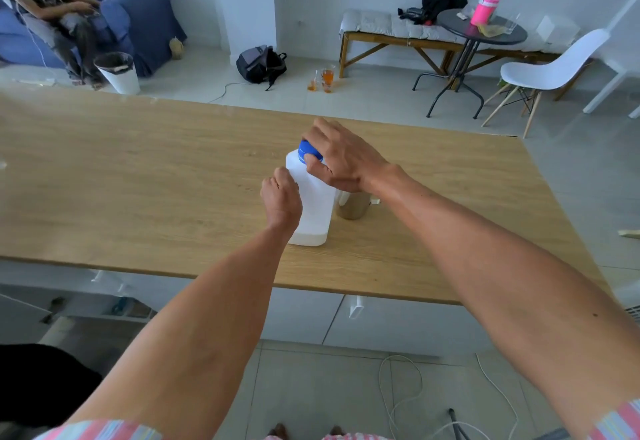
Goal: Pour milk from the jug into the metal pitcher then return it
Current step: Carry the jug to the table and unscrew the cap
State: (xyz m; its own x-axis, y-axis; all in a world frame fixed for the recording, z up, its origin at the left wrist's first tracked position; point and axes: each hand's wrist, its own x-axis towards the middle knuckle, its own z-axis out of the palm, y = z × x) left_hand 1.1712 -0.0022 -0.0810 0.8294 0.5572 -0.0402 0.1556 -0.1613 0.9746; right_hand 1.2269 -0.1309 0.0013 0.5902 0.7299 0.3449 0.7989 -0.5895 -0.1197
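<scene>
A white plastic milk jug [313, 207] stands upright on the wooden table [138, 180], near its middle. My left hand [281, 197] is closed on the jug's left side. Over the jug's top, my right hand [337, 159] grips the blue cap [309, 151] with thumb and fingers. Directly right of the jug stands the metal pitcher [353, 206], partly hidden behind the jug and my right wrist. Its opening is not visible.
The table's near edge runs below my forearms, its right corner by my right elbow. Beyond the table are a white bin [119, 72], a backpack [261, 64], glasses on the floor [323, 81], a round black table [481, 29], a white chair [550, 72] and a seated person [59, 7].
</scene>
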